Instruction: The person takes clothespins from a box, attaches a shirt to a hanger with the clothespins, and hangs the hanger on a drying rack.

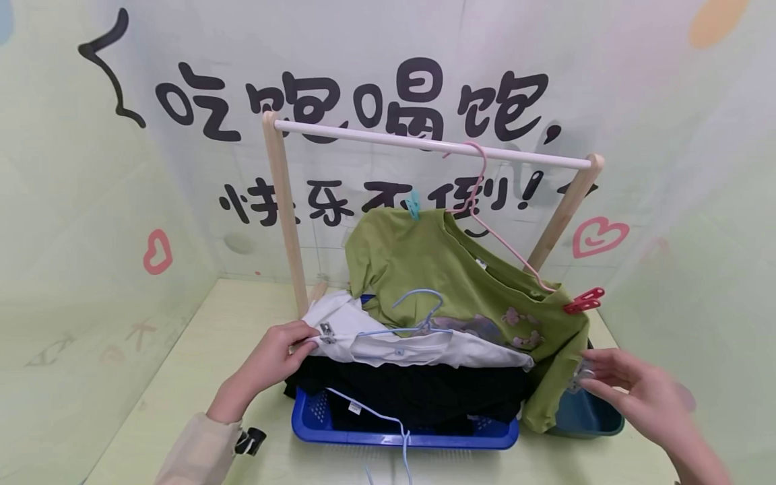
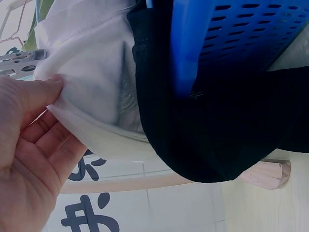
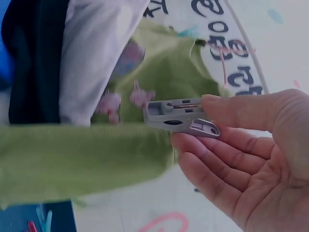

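Observation:
My left hand (image 1: 281, 353) pinches the shoulder edge of a white shirt (image 2: 91, 63) between thumb and fingers. A grey clothespin (image 1: 327, 332) is clipped on the shirt beside my fingertips. A blue hanger (image 1: 424, 323) sits in the shirt's neck, its hook pointing up. My right hand (image 1: 636, 391) holds another grey clothespin (image 3: 178, 116) between thumb and fingers, near the sleeve of a green shirt (image 1: 412, 269). That green shirt hangs from a pink hanger (image 1: 485, 222), with a teal clothespin (image 1: 413, 205) on one shoulder and a red clothespin (image 1: 584, 301) on the other.
A wooden rack with a white rod (image 1: 376, 139) stands behind. Black clothing (image 1: 412, 391) and a second blue hanger (image 1: 388, 417) lie over a blue basket (image 1: 412, 441). At the right, a teal bin (image 1: 591, 414) holds clothespins (image 3: 44, 217). A printed curtain (image 1: 388, 40) surrounds the table.

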A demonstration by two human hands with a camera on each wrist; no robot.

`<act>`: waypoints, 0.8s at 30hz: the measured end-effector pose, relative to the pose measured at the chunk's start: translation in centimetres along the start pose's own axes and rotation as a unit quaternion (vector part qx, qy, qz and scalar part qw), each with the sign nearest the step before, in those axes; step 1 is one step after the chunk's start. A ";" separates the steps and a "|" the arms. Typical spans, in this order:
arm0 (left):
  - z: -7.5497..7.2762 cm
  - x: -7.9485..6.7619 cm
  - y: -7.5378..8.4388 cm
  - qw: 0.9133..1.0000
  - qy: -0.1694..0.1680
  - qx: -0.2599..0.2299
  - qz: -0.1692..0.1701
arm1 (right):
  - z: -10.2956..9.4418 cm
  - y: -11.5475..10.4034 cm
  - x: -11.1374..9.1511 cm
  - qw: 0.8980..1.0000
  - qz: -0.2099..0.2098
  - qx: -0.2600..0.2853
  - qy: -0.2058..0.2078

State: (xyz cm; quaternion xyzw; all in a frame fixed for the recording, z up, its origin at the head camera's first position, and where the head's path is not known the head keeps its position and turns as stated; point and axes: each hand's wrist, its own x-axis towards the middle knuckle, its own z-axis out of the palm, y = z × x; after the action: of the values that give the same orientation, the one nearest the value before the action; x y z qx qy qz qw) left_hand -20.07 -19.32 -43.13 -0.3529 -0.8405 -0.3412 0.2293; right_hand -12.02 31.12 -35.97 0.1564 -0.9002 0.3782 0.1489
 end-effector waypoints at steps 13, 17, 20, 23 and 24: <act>-0.1 -0.2 0.0 1.000 0.000 -0.007 -0.006 | 3.8 -1.6 2.7 0.981 -0.168 0.049 0.079; -0.1 -0.3 0.1 1.000 -0.001 -0.008 -0.007 | 5.0 -1.7 3.5 0.975 -0.191 0.088 0.072; -0.1 -0.3 0.1 1.000 -0.001 -0.010 -0.006 | 5.8 -1.8 3.9 0.976 -0.190 0.090 0.064; -0.1 -0.2 0.0 1.000 0.000 -0.012 -0.003 | 6.6 -1.8 4.4 0.975 -0.191 0.089 0.069; -0.1 -0.2 0.0 1.000 0.000 -0.011 -0.001 | 6.8 -1.8 4.5 0.975 -0.192 0.088 0.073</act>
State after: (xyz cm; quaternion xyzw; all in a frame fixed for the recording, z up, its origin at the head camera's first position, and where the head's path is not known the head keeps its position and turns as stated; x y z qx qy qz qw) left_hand -19.91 -19.44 -43.20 -0.3542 -0.8370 -0.3510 0.2252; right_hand -16.43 24.20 -37.68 0.3110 -0.8029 0.4309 0.2701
